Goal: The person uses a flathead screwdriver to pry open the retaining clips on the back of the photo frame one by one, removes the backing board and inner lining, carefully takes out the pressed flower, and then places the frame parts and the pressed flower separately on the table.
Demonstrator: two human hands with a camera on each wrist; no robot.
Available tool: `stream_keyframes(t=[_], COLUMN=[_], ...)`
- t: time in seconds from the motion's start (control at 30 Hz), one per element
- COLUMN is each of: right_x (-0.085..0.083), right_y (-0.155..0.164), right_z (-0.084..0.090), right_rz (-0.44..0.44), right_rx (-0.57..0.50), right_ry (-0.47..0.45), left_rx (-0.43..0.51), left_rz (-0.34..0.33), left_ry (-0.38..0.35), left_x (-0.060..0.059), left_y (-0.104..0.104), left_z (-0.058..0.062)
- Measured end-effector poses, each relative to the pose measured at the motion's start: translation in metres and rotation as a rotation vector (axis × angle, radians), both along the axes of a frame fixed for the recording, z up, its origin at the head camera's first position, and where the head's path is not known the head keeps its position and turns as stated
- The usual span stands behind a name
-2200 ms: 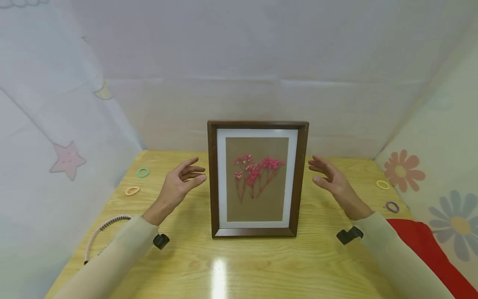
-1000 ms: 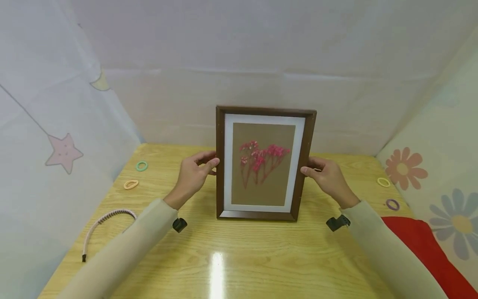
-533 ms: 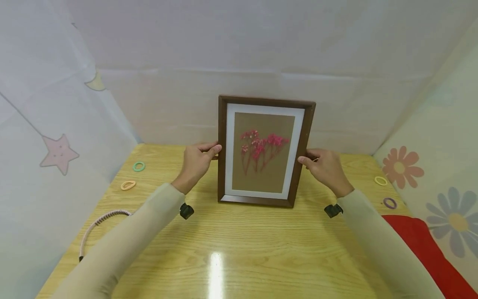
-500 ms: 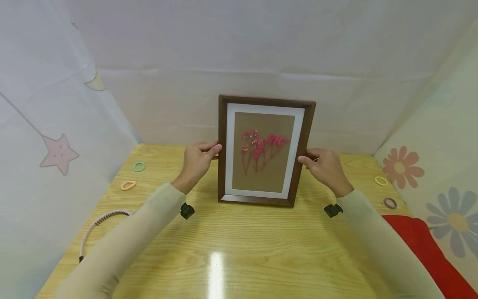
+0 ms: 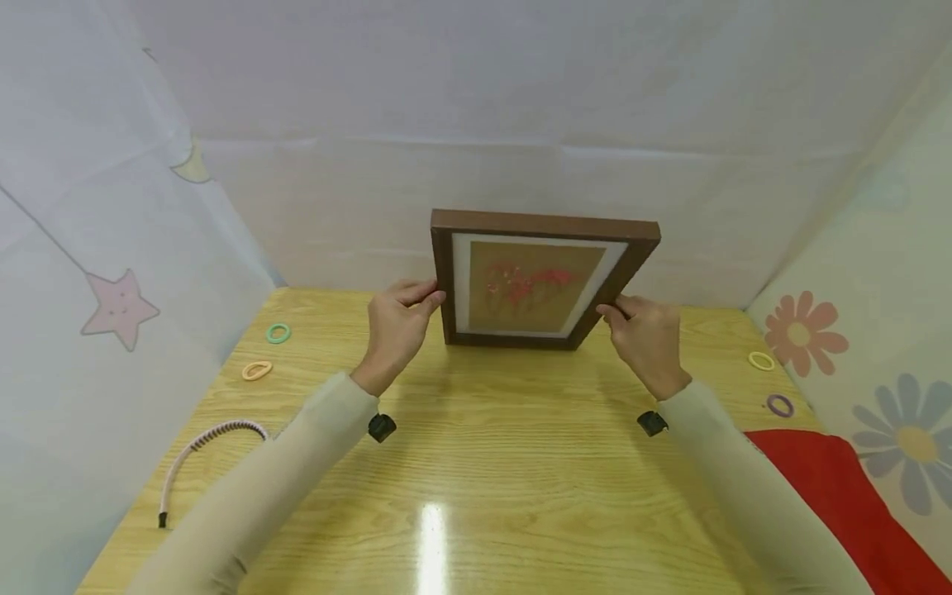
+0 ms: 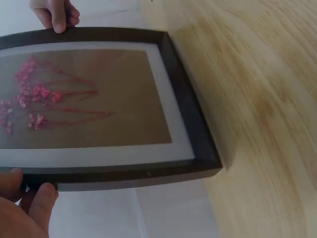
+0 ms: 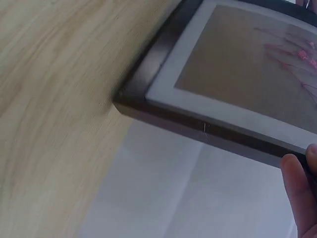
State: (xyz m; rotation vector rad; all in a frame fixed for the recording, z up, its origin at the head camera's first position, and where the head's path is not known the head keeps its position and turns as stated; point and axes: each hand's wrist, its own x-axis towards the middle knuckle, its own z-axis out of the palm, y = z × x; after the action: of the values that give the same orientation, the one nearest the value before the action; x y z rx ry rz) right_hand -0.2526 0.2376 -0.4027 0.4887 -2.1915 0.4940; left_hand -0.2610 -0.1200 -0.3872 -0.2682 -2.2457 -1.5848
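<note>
Between my hands, near the back of the table, a brown picture frame [image 5: 531,285] leans with its top edge toward me. Behind its glass, inside a white mat, are pink dried flowers [image 6: 37,96] on a tan ground. My left hand [image 5: 397,330] grips the left side rail, thumb on the front. My right hand [image 5: 645,340] pinches the right side rail at about the same height. The fingers behind the frame are mostly hidden. The lower rail [image 7: 148,69] is close to the tabletop; whether it touches, I cannot tell.
On the wooden table [image 5: 506,463], a green ring [image 5: 278,333], a peach ring [image 5: 256,370] and a pale headband-like band [image 5: 173,475] lie left. A yellow ring [image 5: 762,361], a purple ring [image 5: 780,405] and red cloth [image 5: 811,471] lie right. A pale sheet [image 5: 506,173] hangs behind.
Both hands moved in from either side and took hold of the picture frame. It has since shifted back, and its top now tips toward me with the bottom edge farther away.
</note>
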Motion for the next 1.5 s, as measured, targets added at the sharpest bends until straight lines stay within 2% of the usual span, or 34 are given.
stream_keyframes(t=[0.07, 0.17, 0.27, 0.33, 0.4, 0.47, 0.6, 0.7, 0.87, 0.97, 1.2, 1.37, 1.5], right_x=[0.003, 0.011, 0.02, 0.025, 0.029, 0.033, 0.04, 0.042, 0.044, 0.046, 0.047, 0.046, 0.045], right_y=[-0.001, -0.001, 0.0, 0.001, 0.003, 0.005, 0.008, 0.009, 0.012, 0.014, 0.013, 0.012, 0.011], right_z=[-0.002, -0.005, -0.009, -0.012, -0.014, -0.017, -0.021, -0.026, -0.035, -0.042, -0.06, -0.072, -0.077], right_rz=[-0.006, 0.008, 0.047, 0.083, 0.126, 0.152, 0.13, 0.132, 0.254, 0.272, 0.088, 0.047, 0.041], right_rx=[-0.009, -0.06, -0.168, -0.252, -0.372, -0.483, -0.624, -0.689, -0.877, -0.871, -0.523, -0.444, -0.397], right_ry=[-0.013, -0.09, -0.213, -0.312, -0.415, -0.487, -0.552, -0.598, -0.736, -0.813, -0.872, -0.917, -0.953], left_rx=[0.032, 0.095, 0.224, 0.296, 0.348, 0.332, 0.308, 0.346, 0.38, 0.355, 0.28, 0.225, 0.182], left_rz=[-0.021, -0.074, -0.151, -0.169, -0.164, -0.128, -0.08, -0.088, -0.119, -0.123, -0.096, -0.078, -0.09], left_ry=[0.001, -0.014, -0.052, -0.092, -0.14, -0.19, -0.28, -0.338, -0.45, -0.499, -0.528, -0.539, -0.554], left_x=[0.003, 0.01, 0.018, 0.024, 0.03, 0.036, 0.043, 0.045, 0.047, 0.048, 0.049, 0.05, 0.051], left_y=[0.0, 0.0, 0.0, 0.0, 0.002, 0.003, 0.004, 0.003, 0.002, 0.001, -0.001, 0.0, -0.002], left_z=[-0.002, -0.006, -0.012, -0.016, -0.02, -0.024, -0.032, -0.037, -0.048, -0.055, -0.072, -0.087, -0.096])
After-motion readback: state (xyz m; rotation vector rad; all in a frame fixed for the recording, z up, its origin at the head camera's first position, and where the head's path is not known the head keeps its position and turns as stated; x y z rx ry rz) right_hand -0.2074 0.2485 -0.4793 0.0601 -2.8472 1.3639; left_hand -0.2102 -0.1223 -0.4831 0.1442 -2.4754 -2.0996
